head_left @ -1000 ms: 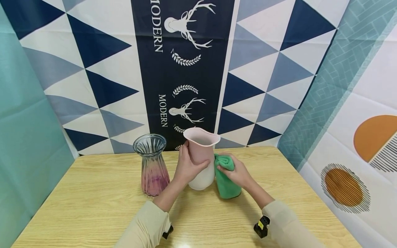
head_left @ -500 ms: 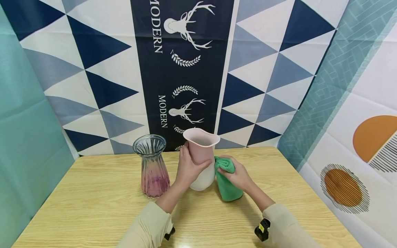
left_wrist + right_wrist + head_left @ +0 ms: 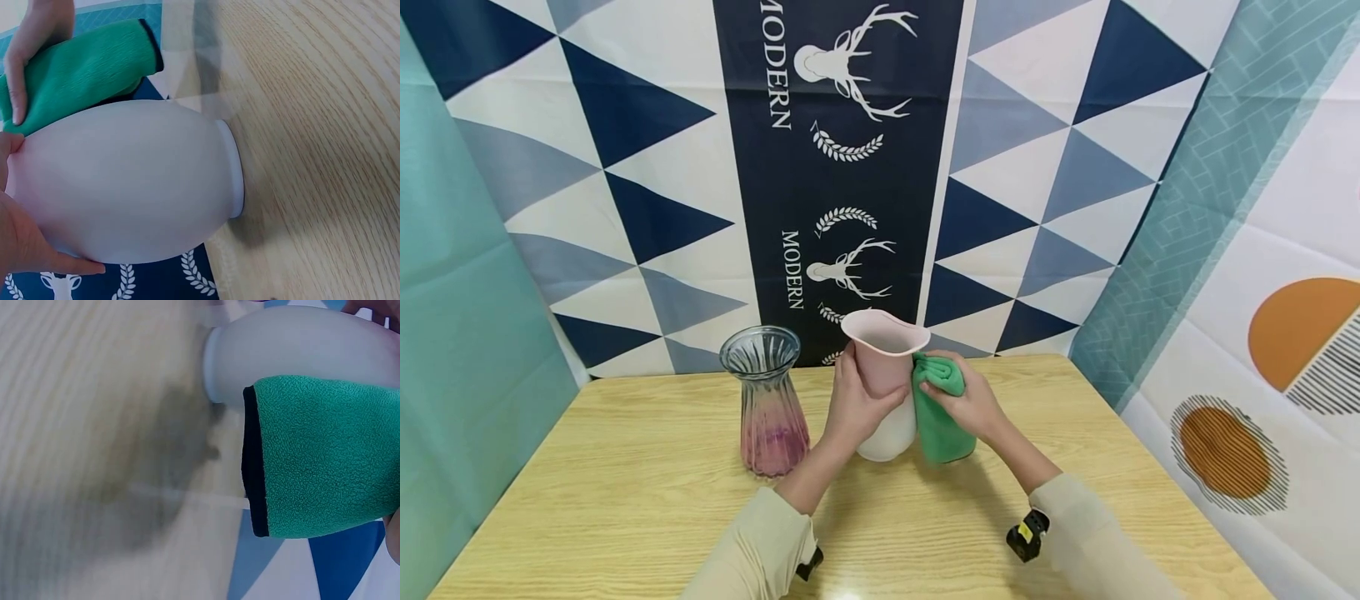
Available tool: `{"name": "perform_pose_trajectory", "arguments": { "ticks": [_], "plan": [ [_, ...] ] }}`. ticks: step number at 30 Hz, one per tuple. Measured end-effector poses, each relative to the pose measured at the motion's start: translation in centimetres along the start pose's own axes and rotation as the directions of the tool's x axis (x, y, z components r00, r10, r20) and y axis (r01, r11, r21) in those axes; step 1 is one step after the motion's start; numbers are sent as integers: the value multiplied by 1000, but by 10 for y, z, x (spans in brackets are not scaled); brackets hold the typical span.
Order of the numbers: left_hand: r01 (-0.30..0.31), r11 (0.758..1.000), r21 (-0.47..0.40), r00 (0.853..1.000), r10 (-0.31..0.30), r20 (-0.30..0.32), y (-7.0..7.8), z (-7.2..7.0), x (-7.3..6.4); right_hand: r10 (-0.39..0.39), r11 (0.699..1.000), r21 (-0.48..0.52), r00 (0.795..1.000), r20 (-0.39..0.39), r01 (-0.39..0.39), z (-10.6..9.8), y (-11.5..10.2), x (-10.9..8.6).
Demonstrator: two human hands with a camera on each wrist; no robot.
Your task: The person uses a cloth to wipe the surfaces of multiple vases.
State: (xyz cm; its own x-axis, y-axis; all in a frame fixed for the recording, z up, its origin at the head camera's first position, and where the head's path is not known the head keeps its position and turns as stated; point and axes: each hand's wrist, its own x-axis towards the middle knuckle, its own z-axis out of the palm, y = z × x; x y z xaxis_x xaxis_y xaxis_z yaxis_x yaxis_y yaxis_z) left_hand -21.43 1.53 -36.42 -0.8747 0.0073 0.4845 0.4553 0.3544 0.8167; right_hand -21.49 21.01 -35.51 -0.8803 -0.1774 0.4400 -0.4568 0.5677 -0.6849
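Note:
A pink-to-white vase (image 3: pixel 886 367) with a wavy rim stands upright in the middle of the table. My left hand (image 3: pixel 856 400) grips its left side, thumb across the front and fingers round the back. In the left wrist view the white lower body of the vase (image 3: pixel 137 181) shows down to its foot. My right hand (image 3: pixel 966 396) holds a folded green cloth (image 3: pixel 946 429) against the vase's right side. The cloth (image 3: pixel 331 456) has a dark edge band and hangs down beside the vase in the right wrist view.
A ribbed glass vase (image 3: pixel 773 417), blue-grey at the top and pink below, stands just left of my left hand. The wooden table (image 3: pixel 647 500) ends at a patterned wall covering (image 3: pixel 842 167) behind the vases. Teal hangings (image 3: pixel 460 333) border the left side.
My right hand has shifted slightly up and to the left with the green cloth, bringing it closer along the vase. The left hand and both vases have stayed put.

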Motion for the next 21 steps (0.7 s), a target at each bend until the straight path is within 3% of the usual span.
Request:
{"name": "perform_pose_trajectory", "arguments": {
  "ticks": [6, 11, 21],
  "plan": [
    [-7, 1000, -21, 1000, 7, 16, 0, -1, 1, -15, 1000, 17, 999, -38, 15, -4, -11, 9],
    [-5, 1000, -20, 1000, 5, 31, -1, -1, 2, 5, 1000, 31, 1000, -21, -4, -6, -21, 12],
    [-4, 1000, -29, 998, 6, 67, -3, -4, 5, -11, 1000, 24, 1000, -2, 11, -3, -8, 14]
  ]
}}
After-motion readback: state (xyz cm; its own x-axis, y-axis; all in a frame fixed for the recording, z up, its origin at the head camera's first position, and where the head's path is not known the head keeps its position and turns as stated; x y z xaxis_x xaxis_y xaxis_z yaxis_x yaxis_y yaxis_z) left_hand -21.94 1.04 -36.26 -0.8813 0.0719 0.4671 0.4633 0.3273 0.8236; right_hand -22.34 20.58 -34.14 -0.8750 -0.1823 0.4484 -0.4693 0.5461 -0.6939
